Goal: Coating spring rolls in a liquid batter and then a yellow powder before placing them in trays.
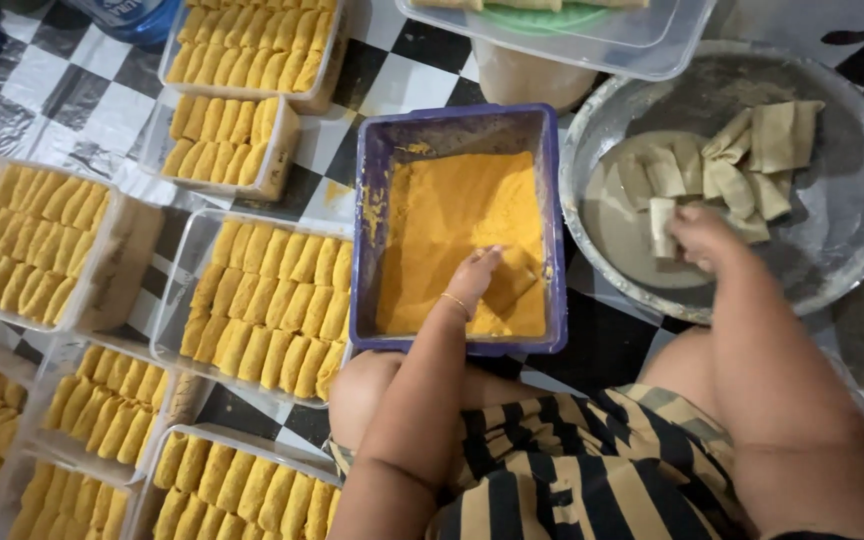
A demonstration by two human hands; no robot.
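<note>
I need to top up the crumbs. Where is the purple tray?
In the head view the purple tray sits centre, between the clear tub of coated rolls on its left and the metal bowl on its right; the left hand is inside it.

Clear plastic trays of breaded yellow rolls crowd the black-and-white checkered floor covering. The largest tray lies just beside the purple tub, its rolls packed in tight rows. Above it sits a small tray, and beyond that another full tray at the top edge. More trays line the left side and the bottom. A clear lidded container stands at the top, with a blue bottle in the far corner.
</note>
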